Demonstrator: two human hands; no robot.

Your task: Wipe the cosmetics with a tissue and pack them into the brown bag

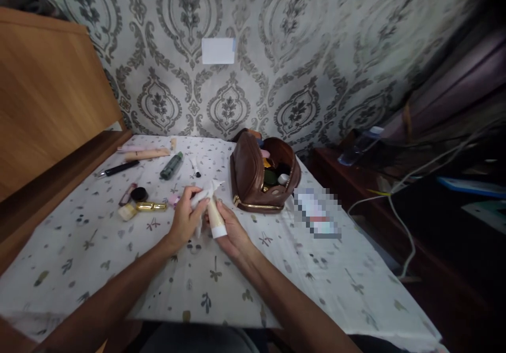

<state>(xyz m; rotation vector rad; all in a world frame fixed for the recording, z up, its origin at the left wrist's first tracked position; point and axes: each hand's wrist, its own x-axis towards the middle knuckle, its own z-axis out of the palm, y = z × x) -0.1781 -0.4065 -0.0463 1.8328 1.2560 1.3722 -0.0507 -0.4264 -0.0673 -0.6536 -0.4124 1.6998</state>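
Note:
My right hand (pixel 233 232) is closed around a cream-coloured squeeze tube (pixel 215 217), its white cap pointing down toward me. In my left hand (pixel 185 218) is a crumpled white wipe or tissue (pixel 205 192), pressed against the tube's upper end. Both hands are over the middle of the table. Just behind them to the right, a brown leather cosmetic bag (pixel 253 176) stands unzipped with several small containers inside. A small pink item (pixel 174 199) lies beside my left hand, partly covered by it.
Left on the patterned tablecloth (pixel 221 295) are a gold lipstick tube (pixel 151 206), a round black jar (pixel 139 194), a green bottle (pixel 171 166), a black pen (pixel 120 168), a small brush (pixel 195 167) and a peach tube (pixel 146 154). A blurred-out item (pixel 317 213) lies right of the bag.

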